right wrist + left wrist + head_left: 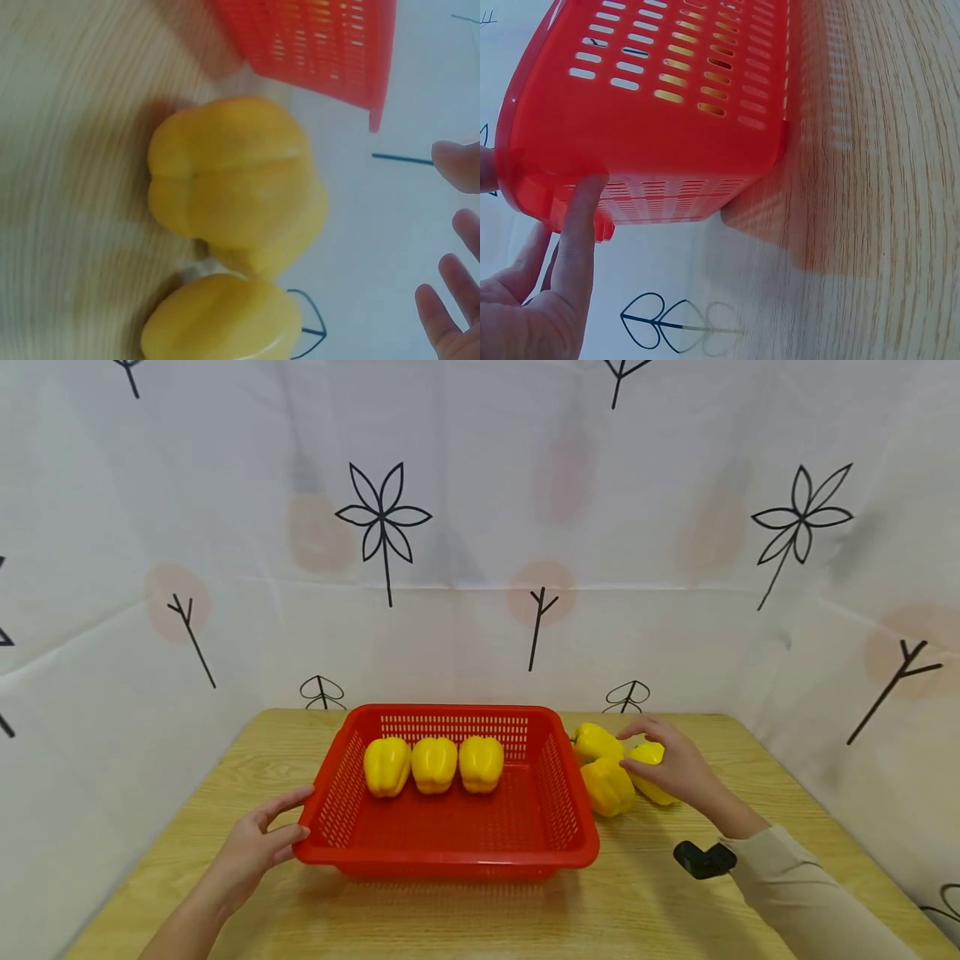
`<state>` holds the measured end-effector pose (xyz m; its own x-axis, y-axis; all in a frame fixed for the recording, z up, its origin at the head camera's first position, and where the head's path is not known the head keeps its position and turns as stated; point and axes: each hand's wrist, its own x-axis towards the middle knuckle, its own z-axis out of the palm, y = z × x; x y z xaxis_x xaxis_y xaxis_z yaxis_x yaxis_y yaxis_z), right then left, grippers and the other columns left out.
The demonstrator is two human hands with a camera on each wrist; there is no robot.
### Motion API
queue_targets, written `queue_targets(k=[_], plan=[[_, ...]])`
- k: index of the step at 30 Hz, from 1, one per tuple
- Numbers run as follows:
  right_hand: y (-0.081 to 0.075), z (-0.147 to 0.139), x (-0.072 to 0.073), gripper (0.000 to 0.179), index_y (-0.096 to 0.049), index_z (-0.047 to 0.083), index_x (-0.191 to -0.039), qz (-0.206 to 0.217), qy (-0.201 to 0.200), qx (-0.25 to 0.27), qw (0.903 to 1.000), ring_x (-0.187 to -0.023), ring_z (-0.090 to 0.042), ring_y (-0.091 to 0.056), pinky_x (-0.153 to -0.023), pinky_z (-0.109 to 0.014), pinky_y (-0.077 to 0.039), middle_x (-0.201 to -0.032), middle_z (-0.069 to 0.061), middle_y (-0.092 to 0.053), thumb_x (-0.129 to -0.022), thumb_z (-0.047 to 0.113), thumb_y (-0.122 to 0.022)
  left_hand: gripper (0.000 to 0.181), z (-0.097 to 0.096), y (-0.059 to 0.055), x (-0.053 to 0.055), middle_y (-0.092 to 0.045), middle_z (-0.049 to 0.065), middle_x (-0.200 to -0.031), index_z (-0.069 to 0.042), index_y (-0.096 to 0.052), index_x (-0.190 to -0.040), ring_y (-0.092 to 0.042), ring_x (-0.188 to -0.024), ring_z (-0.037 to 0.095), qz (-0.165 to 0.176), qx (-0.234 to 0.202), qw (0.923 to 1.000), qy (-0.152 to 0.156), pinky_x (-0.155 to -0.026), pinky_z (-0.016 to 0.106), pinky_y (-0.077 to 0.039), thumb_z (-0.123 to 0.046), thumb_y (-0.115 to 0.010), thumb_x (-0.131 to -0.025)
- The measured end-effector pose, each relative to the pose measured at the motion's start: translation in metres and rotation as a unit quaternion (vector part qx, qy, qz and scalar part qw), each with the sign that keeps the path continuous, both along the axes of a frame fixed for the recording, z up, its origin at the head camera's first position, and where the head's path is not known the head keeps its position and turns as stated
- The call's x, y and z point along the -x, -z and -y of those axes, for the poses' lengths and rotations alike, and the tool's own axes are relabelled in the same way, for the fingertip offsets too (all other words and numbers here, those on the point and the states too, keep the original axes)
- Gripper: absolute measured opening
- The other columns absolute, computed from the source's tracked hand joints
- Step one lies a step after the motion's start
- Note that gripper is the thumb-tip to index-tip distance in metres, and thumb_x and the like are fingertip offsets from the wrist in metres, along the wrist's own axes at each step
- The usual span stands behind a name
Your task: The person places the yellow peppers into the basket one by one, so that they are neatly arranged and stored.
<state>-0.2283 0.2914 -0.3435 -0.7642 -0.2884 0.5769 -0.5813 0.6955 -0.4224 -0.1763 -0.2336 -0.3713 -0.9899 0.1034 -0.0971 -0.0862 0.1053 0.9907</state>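
A red plastic basket (450, 858) with slotted walls stands on the table. Inside, towards its back left, three yellow bell peppers (434, 766) sit in a row. My left hand (251, 847) holds the basket's rim at the left front corner; one finger lies along the outer wall in the left wrist view. Over the right side of the table hovers my right hand (678, 768), thumb and fingers spread apart, nothing between them. Close to it are three more yellow peppers: a front one (608, 787), one behind (596, 742) and one partly hidden by the hand (654, 783).
The wooden table (450, 927) reaches back to a white curtain (450, 643) with flower and twig drawings, which also hangs along both sides. A black wrist device (705, 860) sits at my right sleeve (795, 877). A dark cable (943, 906) shows at the far right.
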Motion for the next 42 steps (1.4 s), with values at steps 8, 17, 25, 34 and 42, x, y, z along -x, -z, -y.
queue_targets(k=[8, 17, 25, 34, 42], plan=[[0.008, -0.016, -0.002, 0.033, -0.062, 0.002, -0.098, 0.012, 0.020, 0.002, 0.9997, -0.099, -0.033, -0.049, -0.085, -0.059, -0.040, -0.103, -0.014, -0.057, -0.070, -0.003, -0.077, 0.062, -0.001, 0.001, 0.000, -0.022, 0.020, -0.144, 0.004, -0.028, -0.143, -0.060, -0.096, 0.016, -0.002, -0.001, 1.0000, 0.001, -0.081, 0.033, -0.052, -0.001, -0.056, -0.087], [0.019, -0.033, -0.002, 0.034, -0.062, 0.000, -0.097, 0.010, 0.019, -0.015, 0.9997, -0.102, -0.039, -0.048, -0.084, -0.061, -0.037, -0.107, -0.019, -0.056, -0.068, -0.005, -0.078, 0.062, -0.002, 0.001, 0.000, -0.023, 0.021, -0.143, 0.004, -0.029, -0.142, -0.060, -0.096, 0.017, -0.002, 0.001, 1.0000, -0.002, -0.081, 0.033, -0.052, -0.002, -0.057, -0.087], [0.028, -0.046, 0.004, 0.031, -0.061, 0.000, -0.095, 0.033, 0.022, -0.023, 0.9989, -0.105, -0.047, -0.045, -0.084, -0.066, -0.035, -0.114, -0.028, -0.053, -0.069, -0.003, -0.077, 0.063, -0.001, 0.001, 0.000, -0.022, 0.021, -0.144, 0.004, -0.029, -0.143, -0.060, -0.096, 0.016, -0.001, -0.001, 1.0000, -0.002, -0.081, 0.032, -0.052, -0.001, -0.057, -0.086], [0.037, -0.060, 0.013, 0.033, -0.061, -0.001, -0.096, 0.076, 0.023, -0.040, 0.9960, -0.108, -0.052, -0.042, -0.085, -0.067, -0.034, -0.119, -0.033, -0.048, -0.067, -0.004, -0.077, 0.063, -0.001, 0.001, 0.000, -0.022, 0.021, -0.144, 0.004, -0.028, -0.143, -0.060, -0.096, 0.016, 0.000, 0.000, 1.0000, 0.000, -0.081, 0.032, -0.052, -0.001, -0.057, -0.086], [0.048, -0.068, 0.013, 0.038, -0.064, 0.001, -0.100, 0.106, 0.044, -0.082, 0.9900, -0.104, -0.051, -0.041, -0.085, -0.064, -0.033, -0.116, -0.032, -0.046, -0.066, 0.003, -0.080, 0.063, -0.001, 0.000, 0.000, -0.022, 0.021, -0.144, 0.003, -0.029, -0.143, -0.060, -0.096, 0.016, 0.000, 0.005, 1.0000, -0.004, -0.081, 0.032, -0.052, -0.001, -0.056, -0.086]])
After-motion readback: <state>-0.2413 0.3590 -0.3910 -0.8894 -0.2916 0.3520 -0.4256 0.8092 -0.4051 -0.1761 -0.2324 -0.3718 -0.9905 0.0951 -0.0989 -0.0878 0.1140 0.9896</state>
